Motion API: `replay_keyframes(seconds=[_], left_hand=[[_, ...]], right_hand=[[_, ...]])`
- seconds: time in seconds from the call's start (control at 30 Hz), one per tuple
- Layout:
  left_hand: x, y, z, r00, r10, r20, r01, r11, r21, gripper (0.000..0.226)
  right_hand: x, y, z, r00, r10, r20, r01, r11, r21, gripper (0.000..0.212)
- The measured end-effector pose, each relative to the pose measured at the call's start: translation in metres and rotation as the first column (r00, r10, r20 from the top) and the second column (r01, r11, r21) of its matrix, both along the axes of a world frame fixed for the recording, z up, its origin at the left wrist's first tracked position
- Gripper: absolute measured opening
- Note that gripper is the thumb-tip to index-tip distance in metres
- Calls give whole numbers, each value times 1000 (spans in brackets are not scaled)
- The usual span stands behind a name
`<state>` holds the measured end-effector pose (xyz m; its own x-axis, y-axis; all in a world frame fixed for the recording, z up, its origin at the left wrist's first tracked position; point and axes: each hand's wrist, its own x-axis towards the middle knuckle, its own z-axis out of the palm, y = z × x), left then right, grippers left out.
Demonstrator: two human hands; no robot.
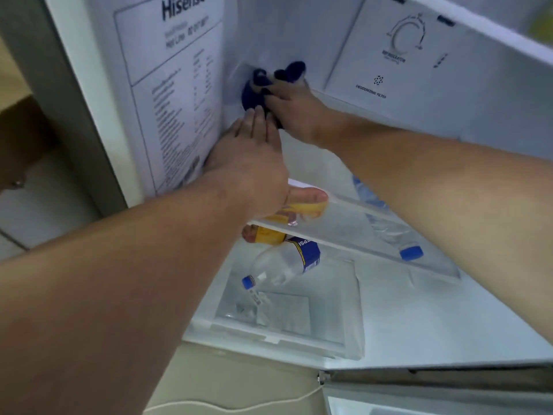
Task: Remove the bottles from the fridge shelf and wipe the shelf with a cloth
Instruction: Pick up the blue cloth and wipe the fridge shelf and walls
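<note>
From the head view, my right hand (294, 107) clutches the blue cloth (257, 88) against the back-left corner of the upper shelf (302, 163), which looks bare. My left hand (251, 154) lies flat and slack beside it. Wiping seems underway (bottles (284, 262) lie on lower shelves).

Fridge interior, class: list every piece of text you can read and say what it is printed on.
"Hisense": sticker on the left wall.
"DEODORIZING FILTER": back panel.
"REFRIGERATOR": under the dial, blurred, likely.
"PEPSI", partly hidden: lying bottle.
Sticker's small print: unreadable.
</note>
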<state>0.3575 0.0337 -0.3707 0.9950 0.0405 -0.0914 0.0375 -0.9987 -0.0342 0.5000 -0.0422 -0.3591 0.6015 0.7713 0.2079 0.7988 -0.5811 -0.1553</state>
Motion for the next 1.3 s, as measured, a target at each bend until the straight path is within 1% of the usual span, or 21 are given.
replay_keyframes(seconds=[0.03,0.1,0.17,0.23,0.33,0.37,0.47,0.53,0.63,0.7,0.77,0.87,0.9,0.93,0.97,1.0,1.03,1.07,1.13,1.2,1.3], left_hand=[[0,0,1,1000,-2,-4,2,1000,10,130],[1,0,3,1000,0,-24,0,1000,2,121],[1,1,5,999,-7,-46,6,1000,-16,127],[0,1,8,998,-7,-63,4,999,-44,144],[-1,0,4,1000,15,-21,-17,996,-89,147],[-1,-1,1,1000,28,10,-27,995,-97,146],[2,0,-10,985,78,153,-60,991,-119,139],[2,-1,-14,968,95,232,-65,989,-135,138],[-1,-1,-11,967,71,246,-46,993,-105,146],[-3,-1,-10,972,61,225,-40,995,-97,145],[-3,1,-7,987,58,147,-44,994,-95,144],[0,2,-1,999,29,17,-28,998,-52,134],[1,2,1,1000,25,0,-25,999,-42,136],[1,1,3,1000,28,-12,-29,999,-38,144],[0,1,4,999,32,-24,-33,999,-39,153],[0,0,4,999,37,-25,-38,998,-48,157],[-1,0,4,999,38,-23,-39,997,-60,158],[-1,-1,4,999,38,-20,-39,997,-73,160],[-2,1,4,999,38,-26,-40,995,-88,162],[-1,1,1,999,39,-9,-39,996,-84,154],[1,-1,-3,999,40,13,-39,996,-79,142]], right_hand=[[7,5,1,1000,26,8,-26,1000,-12,15],[4,2,15,1000,-10,10,11,993,-114,32],[9,-9,23,999,-23,38,29,985,-173,42],[17,-24,23,987,-159,10,157,966,-206,45],[17,-43,19,944,-312,-105,307,949,-67,42],[6,-45,14,942,-302,-143,300,953,-39,38],[-47,-41,-2,967,-98,-236,109,993,34,29],[-62,-35,-7,947,32,-319,13,990,138,32],[-46,-20,4,934,127,-333,-107,991,78,30],[-24,-10,12,959,49,-279,-43,999,27,27],[1,-13,13,982,-36,-185,33,999,-17,35],[26,-62,18,973,-229,8,227,959,-172,38],[27,-86,18,958,-281,53,286,944,-162,37],[25,-111,15,929,-369,-39,356,916,-186,34],[26,-138,11,899,-436,-45,419,886,-200,34],[20,-162,11,827,-550,-117,532,832,-155,37],[8,-182,12,713,-690,-123,684,724,-90,40],[-6,-202,10,617,-786,-24,781,616,-106,43],[-41,-217,5,466,-884,-28,868,463,-180,43],[-90,-196,-2,484,-870,-98,859,493,-135,32],[-136,-139,-3,631,-741,-229,771,632,78,31]])
